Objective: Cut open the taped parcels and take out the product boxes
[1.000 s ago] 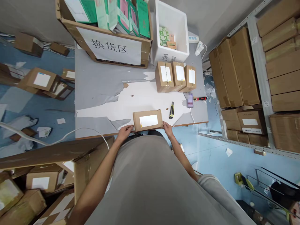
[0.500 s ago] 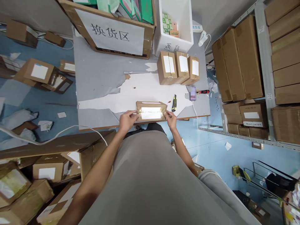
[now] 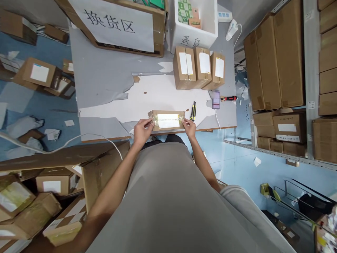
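Observation:
A small taped cardboard box (image 3: 168, 128) with a shiny white label is at the front edge of the table. My left hand (image 3: 143, 131) grips its left end, fingers closed on the corner. At the opposite end, my right hand (image 3: 189, 128) pinches the right side. Just beyond that hand lies a yellow and black box cutter (image 3: 193, 111). The box's underside is hidden from me.
Three labelled cartons (image 3: 184, 68) stand at the back right before a white foam bin (image 3: 193, 37). A large carton with a paper sign (image 3: 116, 26) is at the back. A phone (image 3: 216, 99) and a red-handled tool (image 3: 229, 98) lie right. Shelving (image 3: 310, 88) stands beyond.
The box has tipped a little, so its labelled face shows more fully and its far side less. Both hands keep their hold at the ends. The whole view has shifted slightly.

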A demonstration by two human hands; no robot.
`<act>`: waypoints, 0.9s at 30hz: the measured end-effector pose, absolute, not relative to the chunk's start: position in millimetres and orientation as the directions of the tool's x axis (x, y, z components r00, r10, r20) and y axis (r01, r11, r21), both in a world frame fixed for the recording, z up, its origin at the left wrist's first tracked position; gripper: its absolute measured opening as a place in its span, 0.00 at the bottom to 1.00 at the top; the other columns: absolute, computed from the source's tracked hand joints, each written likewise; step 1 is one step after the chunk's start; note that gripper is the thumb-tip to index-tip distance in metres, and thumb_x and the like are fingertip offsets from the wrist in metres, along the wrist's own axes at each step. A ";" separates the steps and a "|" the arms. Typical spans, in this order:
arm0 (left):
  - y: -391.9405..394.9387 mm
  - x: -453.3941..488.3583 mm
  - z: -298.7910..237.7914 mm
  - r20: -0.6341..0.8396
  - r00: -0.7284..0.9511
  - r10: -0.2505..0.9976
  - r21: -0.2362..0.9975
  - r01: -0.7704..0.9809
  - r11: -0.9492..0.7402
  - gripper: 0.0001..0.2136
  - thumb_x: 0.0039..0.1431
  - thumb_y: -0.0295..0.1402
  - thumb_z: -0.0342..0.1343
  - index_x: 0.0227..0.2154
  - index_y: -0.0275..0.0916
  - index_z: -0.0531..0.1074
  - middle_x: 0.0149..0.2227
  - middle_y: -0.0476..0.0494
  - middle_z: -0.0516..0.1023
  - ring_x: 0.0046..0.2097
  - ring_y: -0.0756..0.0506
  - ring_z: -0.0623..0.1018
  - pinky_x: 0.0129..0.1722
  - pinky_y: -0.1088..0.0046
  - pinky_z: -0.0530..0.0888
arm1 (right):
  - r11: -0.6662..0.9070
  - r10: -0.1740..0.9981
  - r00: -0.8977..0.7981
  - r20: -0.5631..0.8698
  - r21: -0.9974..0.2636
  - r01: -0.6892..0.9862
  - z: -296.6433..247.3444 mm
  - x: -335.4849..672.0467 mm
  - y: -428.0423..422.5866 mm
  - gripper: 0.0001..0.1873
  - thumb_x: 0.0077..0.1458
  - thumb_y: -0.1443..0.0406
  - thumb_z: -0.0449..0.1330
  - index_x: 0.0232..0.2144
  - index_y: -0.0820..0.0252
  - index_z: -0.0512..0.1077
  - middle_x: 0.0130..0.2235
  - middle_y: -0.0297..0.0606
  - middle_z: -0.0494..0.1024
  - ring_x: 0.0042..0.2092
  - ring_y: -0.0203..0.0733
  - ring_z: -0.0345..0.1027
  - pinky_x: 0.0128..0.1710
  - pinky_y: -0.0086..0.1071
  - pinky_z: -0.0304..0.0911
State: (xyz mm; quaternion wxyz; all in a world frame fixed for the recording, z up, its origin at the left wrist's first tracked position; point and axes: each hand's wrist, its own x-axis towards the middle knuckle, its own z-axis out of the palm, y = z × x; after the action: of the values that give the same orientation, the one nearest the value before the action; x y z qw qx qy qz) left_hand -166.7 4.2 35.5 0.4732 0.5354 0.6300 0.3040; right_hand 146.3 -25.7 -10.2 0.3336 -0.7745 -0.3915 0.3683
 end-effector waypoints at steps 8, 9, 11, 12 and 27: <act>-4.0 -72.1 91.4 -0.193 0.174 0.966 0.886 0.455 0.095 0.23 0.73 0.45 0.69 0.65 0.42 0.87 0.54 0.39 0.82 0.54 0.37 0.85 0.64 0.60 0.82 | -0.610 0.753 0.431 -0.497 -0.773 0.175 -21.8 208.1 -26.1 0.24 0.65 0.51 0.72 0.53 0.62 0.91 0.61 0.46 0.92 0.66 0.62 0.84 0.72 0.54 0.76; -4.0 -64.2 96.2 -0.190 0.185 0.964 0.876 0.475 0.082 0.22 0.73 0.45 0.69 0.65 0.43 0.87 0.55 0.39 0.82 0.55 0.37 0.85 0.64 0.60 0.82 | -0.616 0.753 0.415 -0.510 -0.769 0.172 -22.8 212.7 -26.2 0.24 0.65 0.50 0.72 0.53 0.62 0.92 0.61 0.46 0.92 0.66 0.62 0.85 0.72 0.54 0.77; -4.4 -51.9 103.7 -0.176 0.188 0.966 0.857 0.512 0.057 0.22 0.74 0.44 0.68 0.64 0.42 0.87 0.56 0.38 0.83 0.56 0.35 0.84 0.64 0.60 0.81 | -0.627 0.752 0.385 -0.535 -0.760 0.169 -24.7 219.3 -26.0 0.25 0.65 0.48 0.72 0.53 0.61 0.92 0.59 0.45 0.92 0.64 0.63 0.86 0.70 0.56 0.79; -4.9 -47.1 106.6 -0.164 0.181 0.970 0.848 0.529 0.045 0.21 0.75 0.44 0.67 0.64 0.42 0.87 0.56 0.38 0.83 0.56 0.35 0.84 0.63 0.60 0.81 | -0.632 0.752 0.371 -0.545 -0.757 0.169 -25.4 221.6 -25.6 0.26 0.65 0.47 0.72 0.52 0.60 0.92 0.59 0.44 0.92 0.63 0.63 0.86 0.68 0.56 0.80; 2.7 -108.7 59.3 -0.155 -0.436 0.887 0.694 0.590 0.411 0.17 0.74 0.37 0.59 0.54 0.33 0.88 0.52 0.33 0.89 0.54 0.37 0.87 0.63 0.59 0.83 | -0.441 0.819 -0.084 -0.567 -0.717 0.541 27.1 194.4 28.3 0.08 0.73 0.61 0.72 0.44 0.55 0.92 0.52 0.41 0.95 0.58 0.56 0.90 0.64 0.41 0.80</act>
State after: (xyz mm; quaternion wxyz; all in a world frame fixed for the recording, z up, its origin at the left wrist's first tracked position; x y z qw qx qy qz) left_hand -108.7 2.7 59.3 0.2611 0.4625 0.7985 0.2835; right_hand 194.4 28.3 27.1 0.1317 -0.6639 -0.5121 0.5289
